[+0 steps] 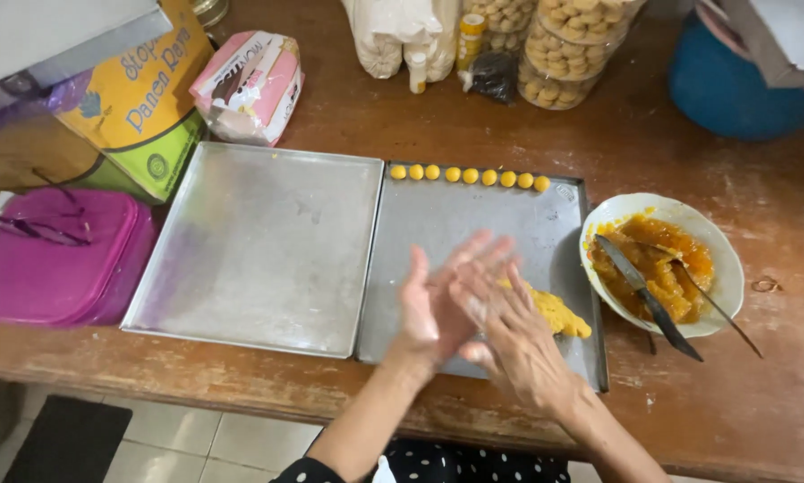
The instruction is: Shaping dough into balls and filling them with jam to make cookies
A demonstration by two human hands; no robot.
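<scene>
My left hand (438,300) and my right hand (514,335) are pressed palm to palm above the right metal baking tray (473,219); whatever lies between the palms is hidden. A lump of yellow dough (558,313) rests on that tray just right of my hands. Several small yellow dough balls (469,174) stand in a row along the tray's far edge. A white bowl (724,259) of orange jam filling sits to the right, with a knife (648,300) and a spoon (706,291) resting in it.
An empty metal tray (259,246) lies left of the first. A magenta plastic box (57,259) with glasses on it sits far left, by a cardboard box (142,98) and a pink packet (250,85). Cookie jars (563,49), bags and a blue tub (733,89) line the back.
</scene>
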